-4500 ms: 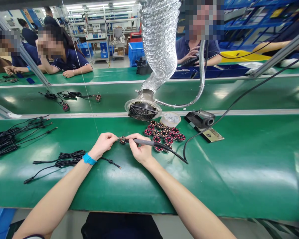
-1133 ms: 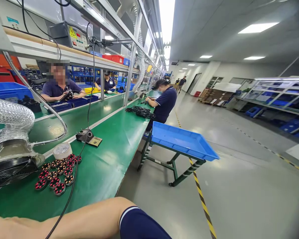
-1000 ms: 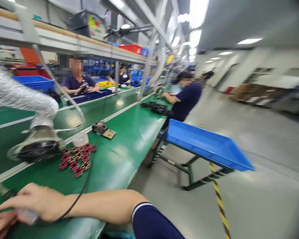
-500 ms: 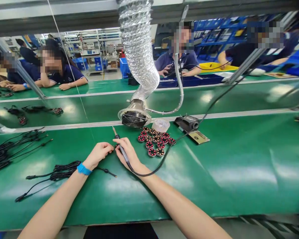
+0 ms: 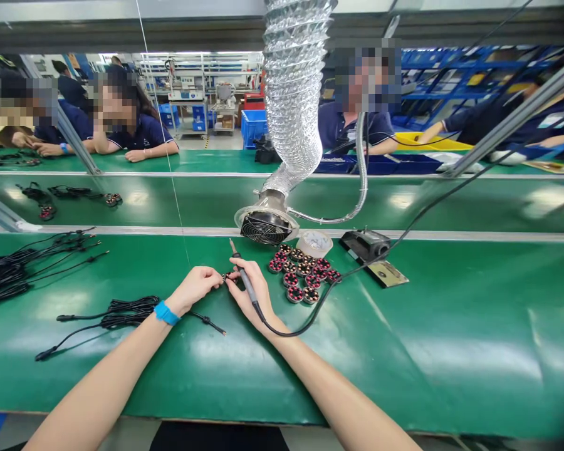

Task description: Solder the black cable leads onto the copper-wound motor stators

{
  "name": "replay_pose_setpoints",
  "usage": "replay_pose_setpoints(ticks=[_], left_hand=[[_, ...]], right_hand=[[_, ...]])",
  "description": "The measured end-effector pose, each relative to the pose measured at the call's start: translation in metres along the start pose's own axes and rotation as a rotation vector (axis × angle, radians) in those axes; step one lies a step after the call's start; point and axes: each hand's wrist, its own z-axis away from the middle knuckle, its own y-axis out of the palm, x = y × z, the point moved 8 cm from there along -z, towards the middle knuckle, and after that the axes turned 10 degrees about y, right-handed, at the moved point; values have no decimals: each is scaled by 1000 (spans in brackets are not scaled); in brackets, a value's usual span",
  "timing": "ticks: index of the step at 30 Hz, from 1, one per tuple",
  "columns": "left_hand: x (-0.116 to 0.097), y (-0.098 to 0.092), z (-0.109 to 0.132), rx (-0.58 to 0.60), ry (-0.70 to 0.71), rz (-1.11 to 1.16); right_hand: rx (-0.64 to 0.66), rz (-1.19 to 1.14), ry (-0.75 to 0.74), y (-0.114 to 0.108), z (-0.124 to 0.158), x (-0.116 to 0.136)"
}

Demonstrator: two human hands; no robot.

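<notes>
My right hand is closed around a soldering iron, whose bare tip points up and away from me. The thumb and fingertips of that hand also touch a small dark round part, mostly hidden by the fingers. Close against its left side, my left hand is pinched shut; what lies between its fingertips is too small to make out. Just beyond the blue wristband, a black cable end with bare wire tips lies on the green bench. Several round parts with red or tan dots stand grouped right of my right hand.
A roll of clear tape and a soldering iron holder stand behind the round parts. The fume extractor hangs low over the bench. Black cable bundles lie at left. Several people sit across the bench.
The camera view has turned slightly left, so things appear further right. Both hands stay together at the small round part, and the soldering iron remains in my right hand.
</notes>
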Motion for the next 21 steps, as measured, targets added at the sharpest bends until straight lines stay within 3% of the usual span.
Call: replay_pose_setpoints(ticks=[10,21], left_hand=[[2,4,-2,9,-25,24],[1,4,-1,-8,-20,43]], right_hand=[[-290,44,-56,-47,1,19],[-177,56,-207,-37,11,32]])
